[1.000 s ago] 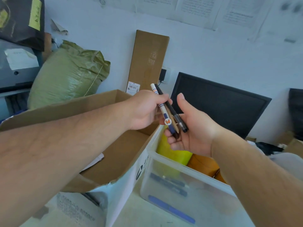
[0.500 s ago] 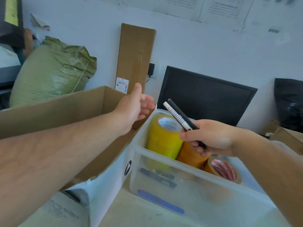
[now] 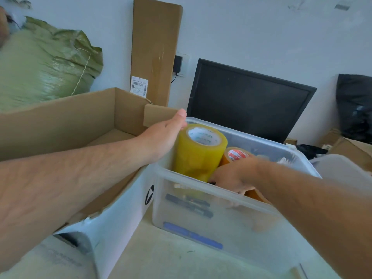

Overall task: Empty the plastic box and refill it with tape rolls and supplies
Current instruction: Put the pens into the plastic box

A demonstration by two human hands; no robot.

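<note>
Clear plastic box (image 3: 231, 228) gets steadied by the flat, spread left hand (image 3: 163, 137) while the right hand (image 3: 233, 176) digs inside near the yellow tape roll (image 3: 198, 152), grip too blurry to tell.

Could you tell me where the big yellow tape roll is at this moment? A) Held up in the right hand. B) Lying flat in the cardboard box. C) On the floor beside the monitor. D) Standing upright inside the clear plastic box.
D: the yellow tape roll stands upright inside the clear plastic box, with the left hand against its side.
</note>
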